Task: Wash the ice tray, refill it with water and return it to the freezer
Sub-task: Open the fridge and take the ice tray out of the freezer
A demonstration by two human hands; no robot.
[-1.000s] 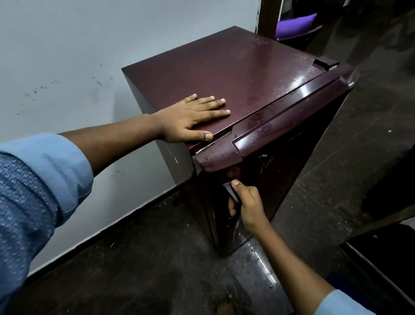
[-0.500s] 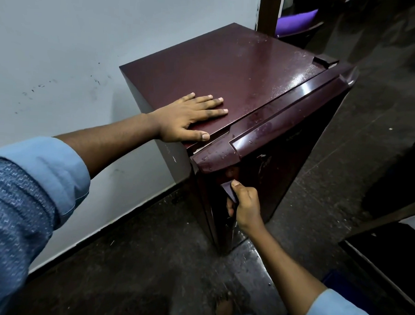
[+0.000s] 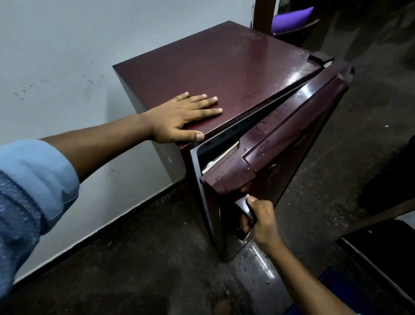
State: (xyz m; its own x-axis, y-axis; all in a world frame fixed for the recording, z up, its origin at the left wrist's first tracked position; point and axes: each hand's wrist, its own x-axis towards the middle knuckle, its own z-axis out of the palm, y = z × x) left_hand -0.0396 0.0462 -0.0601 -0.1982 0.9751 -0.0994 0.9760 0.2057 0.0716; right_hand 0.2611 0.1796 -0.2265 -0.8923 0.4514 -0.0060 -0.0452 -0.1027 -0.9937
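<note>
A small maroon fridge point(image 3: 219, 69) stands against the wall in the head view. My left hand point(image 3: 182, 119) lies flat on its top near the front left corner, fingers spread, holding nothing. My right hand point(image 3: 261, 219) grips the door handle point(image 3: 246, 208) on the fridge door point(image 3: 288, 137). The door stands ajar, with a dark gap and the white door seal showing at its top edge. The inside is dark and no ice tray is visible.
A pale wall point(image 3: 63, 55) runs along the left. The dark floor point(image 3: 149, 262) is wet near the fridge base. A purple seat point(image 3: 293, 18) stands behind the fridge. Dark furniture point(image 3: 388, 248) sits at the right, a blue object point(image 3: 333, 296) near my right arm.
The fridge door was closed before; now my right hand has pulled it open a little by the handle. My left hand has stayed flat on the fridge top.
</note>
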